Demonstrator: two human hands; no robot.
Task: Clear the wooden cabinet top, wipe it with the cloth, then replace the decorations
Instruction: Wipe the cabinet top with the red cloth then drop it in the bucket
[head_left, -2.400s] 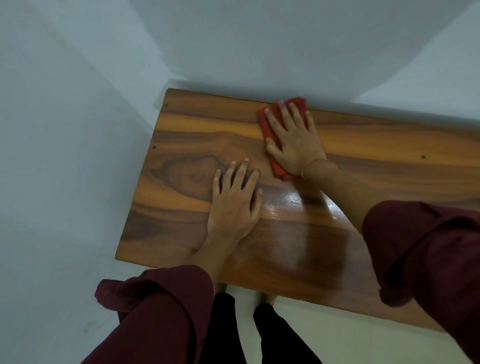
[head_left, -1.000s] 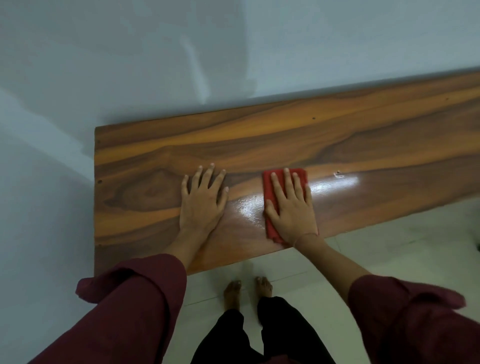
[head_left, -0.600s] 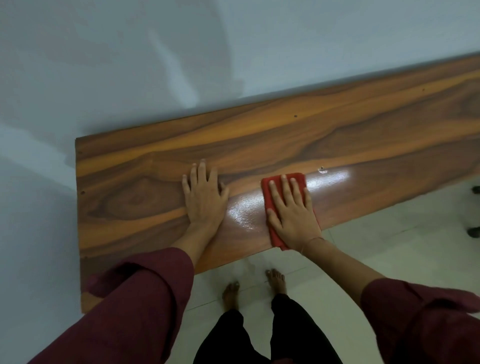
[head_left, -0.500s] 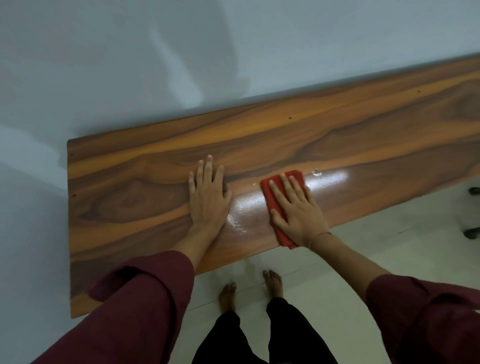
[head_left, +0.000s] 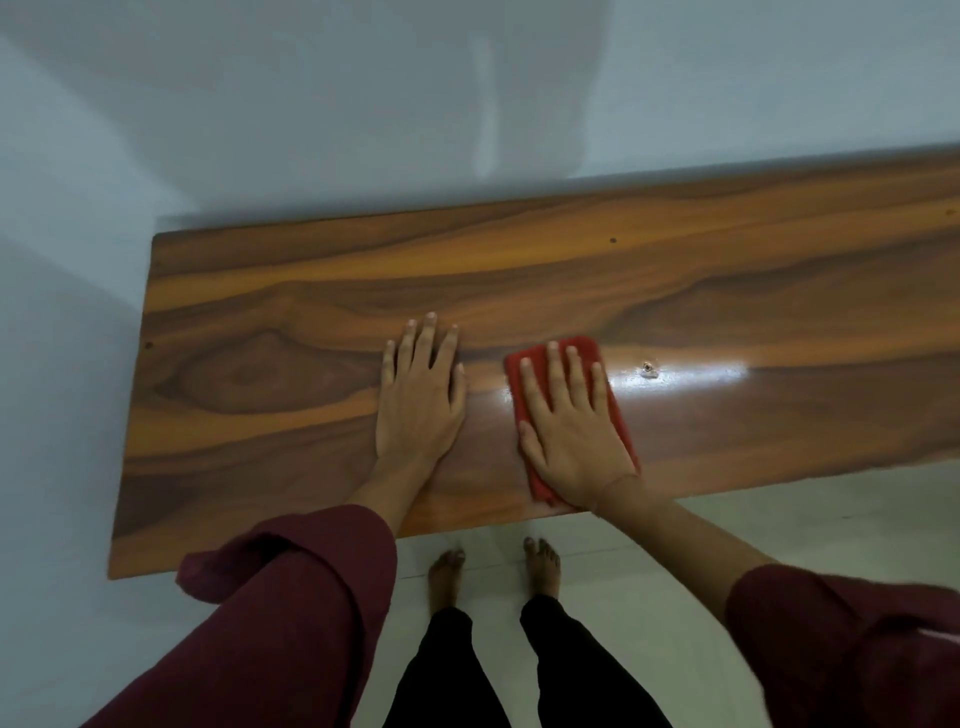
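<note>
The wooden cabinet top (head_left: 727, 291) runs across the view against a pale wall, bare of decorations. My right hand (head_left: 569, 431) lies flat, fingers spread, pressing a folded red cloth (head_left: 615, 410) onto the wood near the front edge. My left hand (head_left: 421, 400) rests palm down on the bare wood just left of the cloth, holding nothing. A small speck (head_left: 647, 368) sits on the glossy patch to the right of the cloth.
The cabinet's left end meets a corner of pale walls (head_left: 62, 322). Light tiled floor (head_left: 779, 525) lies in front, with my bare feet (head_left: 493, 571) close to the cabinet's front edge. No decorations are in view.
The right hand has slid the red cloth from the back of the top toward the front edge. The left hand stayed planted, and my view shifted right then back left.
</note>
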